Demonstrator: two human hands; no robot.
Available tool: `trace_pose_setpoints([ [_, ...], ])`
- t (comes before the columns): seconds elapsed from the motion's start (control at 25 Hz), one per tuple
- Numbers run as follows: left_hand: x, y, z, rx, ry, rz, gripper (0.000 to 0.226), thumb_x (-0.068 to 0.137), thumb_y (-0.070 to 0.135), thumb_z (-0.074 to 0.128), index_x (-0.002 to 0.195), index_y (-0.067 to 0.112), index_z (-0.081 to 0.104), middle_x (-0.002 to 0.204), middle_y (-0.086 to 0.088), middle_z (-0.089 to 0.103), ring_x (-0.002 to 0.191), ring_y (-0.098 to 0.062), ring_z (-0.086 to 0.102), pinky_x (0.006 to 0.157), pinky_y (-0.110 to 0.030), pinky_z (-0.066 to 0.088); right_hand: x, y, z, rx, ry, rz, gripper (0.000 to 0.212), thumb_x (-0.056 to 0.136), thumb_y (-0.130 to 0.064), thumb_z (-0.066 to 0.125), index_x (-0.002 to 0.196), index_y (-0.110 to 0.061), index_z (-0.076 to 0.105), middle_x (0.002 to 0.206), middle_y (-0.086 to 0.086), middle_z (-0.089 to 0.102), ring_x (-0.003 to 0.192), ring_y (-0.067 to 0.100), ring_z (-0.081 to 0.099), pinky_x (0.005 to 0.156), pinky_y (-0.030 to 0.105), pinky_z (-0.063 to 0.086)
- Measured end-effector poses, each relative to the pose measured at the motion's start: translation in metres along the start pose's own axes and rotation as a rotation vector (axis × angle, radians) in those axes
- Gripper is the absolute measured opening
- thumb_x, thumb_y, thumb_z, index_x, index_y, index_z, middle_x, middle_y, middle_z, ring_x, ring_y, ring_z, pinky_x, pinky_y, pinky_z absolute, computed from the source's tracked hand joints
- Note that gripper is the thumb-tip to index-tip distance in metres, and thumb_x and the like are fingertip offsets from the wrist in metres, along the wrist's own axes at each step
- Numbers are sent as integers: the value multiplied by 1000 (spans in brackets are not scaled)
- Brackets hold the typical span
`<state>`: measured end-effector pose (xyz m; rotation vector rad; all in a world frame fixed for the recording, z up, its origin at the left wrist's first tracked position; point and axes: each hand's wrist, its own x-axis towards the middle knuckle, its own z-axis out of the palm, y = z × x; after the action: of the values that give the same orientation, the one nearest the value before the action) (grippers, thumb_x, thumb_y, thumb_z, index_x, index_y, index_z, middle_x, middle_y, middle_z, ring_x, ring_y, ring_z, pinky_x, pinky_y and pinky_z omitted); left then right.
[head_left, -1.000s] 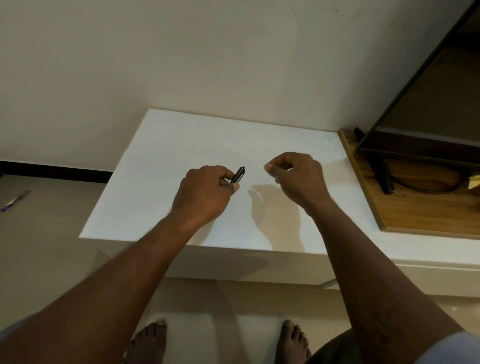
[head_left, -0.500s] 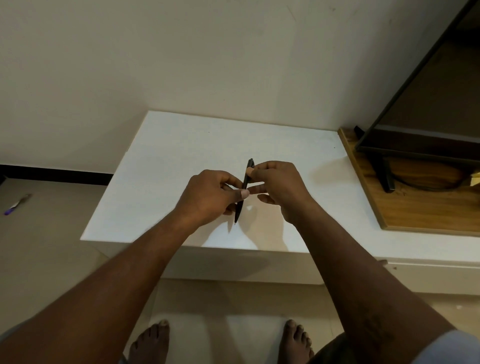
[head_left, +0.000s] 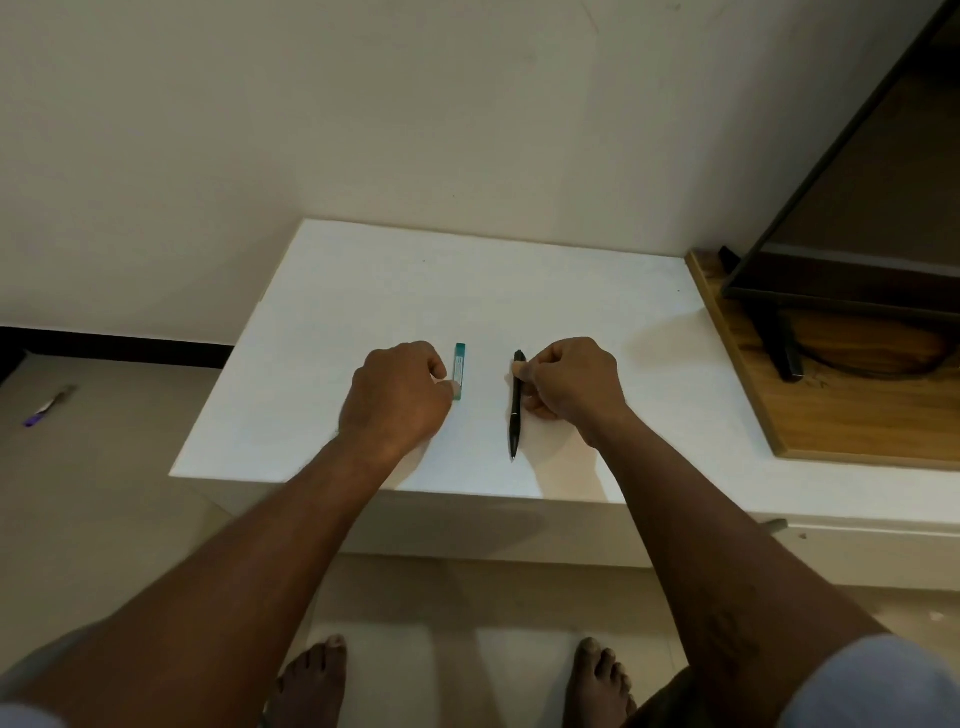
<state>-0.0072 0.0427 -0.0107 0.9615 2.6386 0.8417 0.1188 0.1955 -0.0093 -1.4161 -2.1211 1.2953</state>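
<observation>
My right hand (head_left: 569, 379) is clenched around a black pen (head_left: 516, 405). My thumb and forefinger pinch the barrel just below its far end, and the other fingers are curled in behind it. The pen runs almost straight toward me, clicker end away and tip near the front edge of the white tabletop (head_left: 363, 291). I cannot tell whether the barrel rests on the surface.

My left hand (head_left: 400, 395) is curled as well, with the thumb tip against the near end of a slim teal case (head_left: 459, 366) that lies flat on the tabletop. Whether I am pinching the case or only touching it, I cannot tell. Case and pen lie roughly parallel, near each other but apart, with bare tabletop between them.

At the right a wooden board (head_left: 831, 415) adjoins the tabletop and carries the stand of a dark screen (head_left: 857, 208). A purple pen (head_left: 49, 407) lies on the floor (head_left: 104, 493) well to the left, and my bare feet (head_left: 311, 680) stand below the table's front edge.
</observation>
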Motion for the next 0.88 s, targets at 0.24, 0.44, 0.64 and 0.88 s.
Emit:
trace_pose_setpoints([
  [0.24, 4, 10, 11, 137, 65, -41, 48, 88, 59, 68, 104, 14, 66, 95, -6, 70, 80, -23, 55, 66, -33, 42, -4, -4, 3, -107, 32, -79, 26, 91, -34, 77, 76, -13, 71, 71, 7, 79, 76, 26, 78, 84, 48, 65],
  [0.44, 6, 17, 13, 195, 7, -57, 32, 88, 43, 68, 76, 15, 59, 80, -5, 67, 66, -22, 56, 52, -27, 33, -6, -14, -15, -121, 95, -145, 17, 92, -35, 71, 84, -20, 70, 75, 2, 79, 77, 25, 78, 81, 49, 65],
  [0.64, 2, 17, 3, 299, -126, -13, 40, 76, 51, 75, 66, 20, 53, 67, -1, 58, 58, -16, 51, 48, -26, 30, -8, -22, -21, -88, 98, -151, 17, 91, -36, 72, 84, -21, 72, 76, 1, 79, 79, 25, 77, 82, 50, 64],
  [0.88, -4, 17, -5, 285, -153, 41, 36, 77, 53, 73, 74, 19, 65, 69, 0, 64, 62, -16, 57, 52, -27, 37, -16, -29, -9, -161, -55, -251, 19, 93, -39, 77, 88, -20, 74, 82, -3, 79, 68, 16, 77, 78, 41, 65],
])
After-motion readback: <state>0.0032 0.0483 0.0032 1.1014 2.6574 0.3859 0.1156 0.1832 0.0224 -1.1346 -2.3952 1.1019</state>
